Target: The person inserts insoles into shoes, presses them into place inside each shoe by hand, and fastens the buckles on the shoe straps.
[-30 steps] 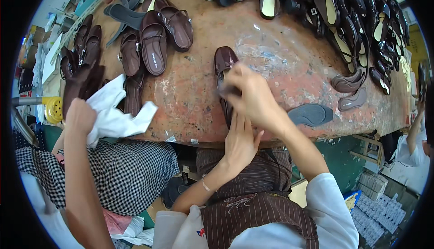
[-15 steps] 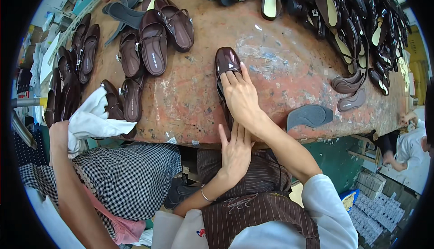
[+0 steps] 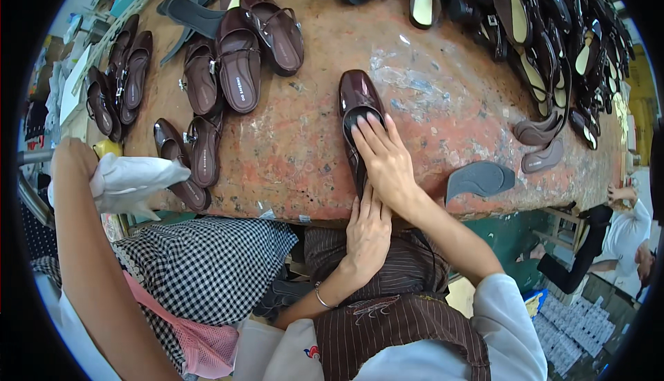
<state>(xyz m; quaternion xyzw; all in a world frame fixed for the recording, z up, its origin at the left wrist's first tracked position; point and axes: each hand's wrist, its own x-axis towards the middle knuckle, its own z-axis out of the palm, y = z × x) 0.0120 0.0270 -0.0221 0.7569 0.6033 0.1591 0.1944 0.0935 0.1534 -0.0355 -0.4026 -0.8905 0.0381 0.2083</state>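
- Shoe (image 3: 360,90): on the table (image 3: 297,146), toe pointing away, apparently for easy reach inside.
- Right hand (image 3: 389,163): extended flat into the shoe.
- Left hand (image 3: 369,236): flat, unclenched, at the heel end, perhaps steadying.

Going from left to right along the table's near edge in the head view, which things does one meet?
Two brown-lined dark-brown shoes → glossy dark-brown shoe partly under the right hand → curved dark-grey insole → loose brown insole.

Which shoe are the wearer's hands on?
The glossy dark brown shoe alone in the middle: right hand over its opening, left hand at its near end. The other shoes, grouped left and upper right, have neither hand on them.
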